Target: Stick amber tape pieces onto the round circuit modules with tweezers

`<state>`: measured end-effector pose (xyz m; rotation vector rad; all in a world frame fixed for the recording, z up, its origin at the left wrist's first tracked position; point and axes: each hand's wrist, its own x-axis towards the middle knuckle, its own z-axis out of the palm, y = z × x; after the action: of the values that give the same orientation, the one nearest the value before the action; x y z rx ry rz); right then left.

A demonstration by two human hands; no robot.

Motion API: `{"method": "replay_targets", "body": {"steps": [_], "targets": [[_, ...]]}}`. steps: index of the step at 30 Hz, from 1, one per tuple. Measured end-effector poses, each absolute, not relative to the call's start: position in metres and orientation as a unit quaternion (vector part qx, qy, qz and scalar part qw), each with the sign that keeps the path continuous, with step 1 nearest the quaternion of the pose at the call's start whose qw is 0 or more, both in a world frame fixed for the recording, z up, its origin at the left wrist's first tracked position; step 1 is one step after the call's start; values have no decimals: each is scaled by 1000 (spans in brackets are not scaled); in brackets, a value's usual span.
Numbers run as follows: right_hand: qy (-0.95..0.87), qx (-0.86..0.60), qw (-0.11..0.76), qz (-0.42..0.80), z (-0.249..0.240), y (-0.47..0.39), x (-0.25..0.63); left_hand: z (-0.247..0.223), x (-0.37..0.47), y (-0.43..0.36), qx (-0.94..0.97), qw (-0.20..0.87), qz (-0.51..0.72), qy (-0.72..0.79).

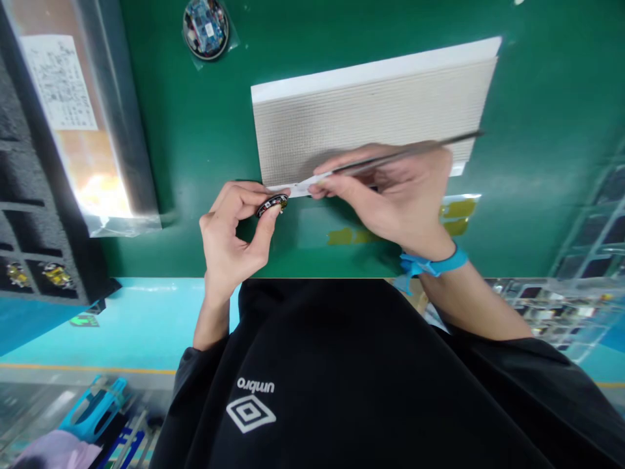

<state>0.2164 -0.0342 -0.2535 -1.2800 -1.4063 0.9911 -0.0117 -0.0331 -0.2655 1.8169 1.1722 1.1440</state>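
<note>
Between the thumb and fingers of my left hand [239, 231] is a small round circuit board [272, 205] with a dark rim, tilted on edge. Those fingertips also touch the near edge of a white sheet [381, 117] covered in fine rows of tiny beige pieces. My right hand [395, 195] is closed around slim metal tweezers [405, 154], whose dark rear end points right. The working tips are by the sheet's near left edge, close to the circuit board; whether they grip anything is too small to tell.
A round blue circuit assembly [207, 29] lies at the back left of the green table [195, 117]. Left are a clear bag [112, 117] with a printed label and a black foam tray [34, 195]. Yellow tape pieces [459, 208] lie near my right wrist, beside a blue wristband [434, 262].
</note>
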Motion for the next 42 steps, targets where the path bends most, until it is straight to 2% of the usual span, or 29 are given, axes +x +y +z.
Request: {"method": "replay_targets", "body": {"steps": [4, 9, 12, 16, 21, 25, 32, 36, 42], "targets": [[-499, -501, 578, 408, -244, -37, 212, -257, -8, -37, 677, 306, 470, 476], [-563, -382, 670, 298, -239, -38, 208, -228, 14, -45, 592, 476, 464, 456], [-653, -329, 651, 204, -242, -42, 216, -215, 28, -47, 578, 519, 459, 431], [-704, -396, 562, 178, -245, -52, 228, -210, 35, -49, 591, 526, 423, 442], [-721, -308, 605, 141, -239, -53, 226, -209, 33, -58, 583, 551, 404, 440], [-725, -330, 579, 177, -234, -54, 225, -206, 31, -63, 591, 562, 392, 427], [-717, -336, 570, 221, -242, -60, 227, -199, 36, -62, 613, 501, 406, 456], [-714, -341, 563, 239, -239, -62, 229, -198, 36, -61, 599, 510, 413, 459], [-724, -304, 588, 197, -239, -58, 228, -201, 34, -64, 608, 512, 408, 449]]}}
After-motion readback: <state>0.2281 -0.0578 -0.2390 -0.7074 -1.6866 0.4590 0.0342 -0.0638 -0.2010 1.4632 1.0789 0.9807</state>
